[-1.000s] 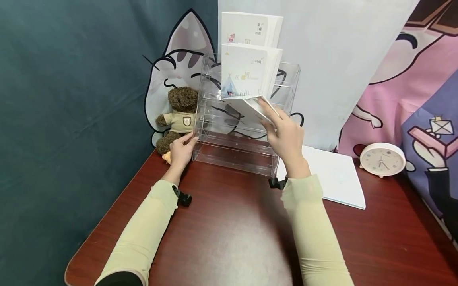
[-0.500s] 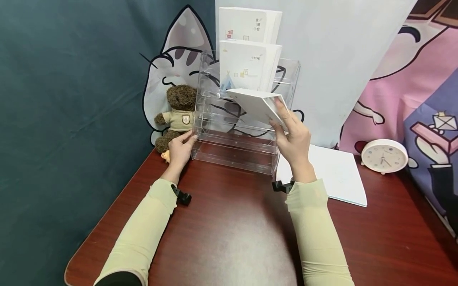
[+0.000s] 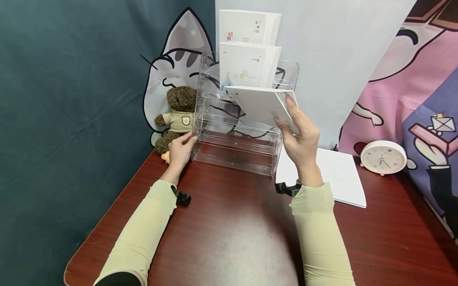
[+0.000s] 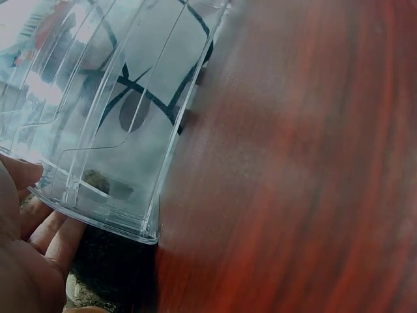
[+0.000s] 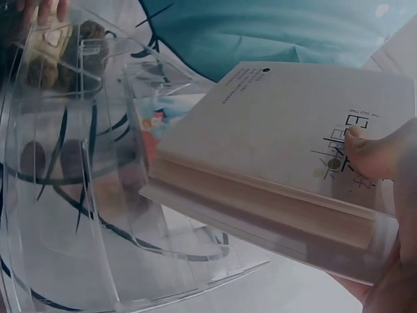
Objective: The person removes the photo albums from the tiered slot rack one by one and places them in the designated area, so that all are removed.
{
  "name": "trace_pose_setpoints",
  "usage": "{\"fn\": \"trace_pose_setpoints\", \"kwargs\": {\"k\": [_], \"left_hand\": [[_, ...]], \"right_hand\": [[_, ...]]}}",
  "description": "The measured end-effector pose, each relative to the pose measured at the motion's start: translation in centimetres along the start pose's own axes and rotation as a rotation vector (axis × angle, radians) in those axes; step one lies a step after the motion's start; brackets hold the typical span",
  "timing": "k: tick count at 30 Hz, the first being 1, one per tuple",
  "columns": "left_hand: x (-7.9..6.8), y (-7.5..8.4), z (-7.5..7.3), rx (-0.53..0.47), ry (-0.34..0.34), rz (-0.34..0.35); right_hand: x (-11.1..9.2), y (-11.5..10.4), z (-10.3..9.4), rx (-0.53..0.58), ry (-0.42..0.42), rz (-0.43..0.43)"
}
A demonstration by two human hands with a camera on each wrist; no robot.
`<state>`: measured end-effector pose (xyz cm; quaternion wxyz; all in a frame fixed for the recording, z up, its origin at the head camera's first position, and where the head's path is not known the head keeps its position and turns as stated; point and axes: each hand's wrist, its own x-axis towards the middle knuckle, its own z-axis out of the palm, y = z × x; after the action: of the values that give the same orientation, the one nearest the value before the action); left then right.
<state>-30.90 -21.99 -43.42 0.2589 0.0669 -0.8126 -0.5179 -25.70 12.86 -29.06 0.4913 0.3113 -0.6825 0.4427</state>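
My right hand holds a thick white book by its right end, tilted in front of the rack's upper shelves. In the right wrist view the thumb presses the book's printed cover and the fingers lie underneath. My left hand pinches the lower left side of a clear acrylic rack. The left wrist view shows the thumb on one side of its panel and fingers on the other. Two more white books stand upright in the rack, a front one and one behind it.
A brown teddy bear sits left of the rack, with a small orange object by it. White paper lies to the right, near a round white clock. All stand on a reddish-brown table before a printed cloth backdrop.
My right hand has drawn the book to the right, away from the standing books, and turned it so its cover shows more. The left hand stays at the rack's side.
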Motion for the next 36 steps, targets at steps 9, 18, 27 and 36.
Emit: {"fn": "trace_pose_setpoints", "kwargs": {"k": [9,18,27,36], "left_hand": [[-0.1,0.1,-0.1,-0.005,-0.013,-0.014],[-0.1,-0.1,0.0,-0.01,0.002,0.002],[-0.1,-0.2,0.1,-0.002,0.003,0.015],[0.0,0.2,-0.1,0.004,-0.013,-0.001]], "right_hand": [[-0.7,0.5,-1.8,-0.04,-0.02,0.008],[-1.8,1.4,-4.3,-0.049,-0.097,0.013],[-1.1,-0.7,-5.3,0.01,-0.11,0.01],[-1.3,0.4,-5.9,0.252,-0.18,0.09]]}}
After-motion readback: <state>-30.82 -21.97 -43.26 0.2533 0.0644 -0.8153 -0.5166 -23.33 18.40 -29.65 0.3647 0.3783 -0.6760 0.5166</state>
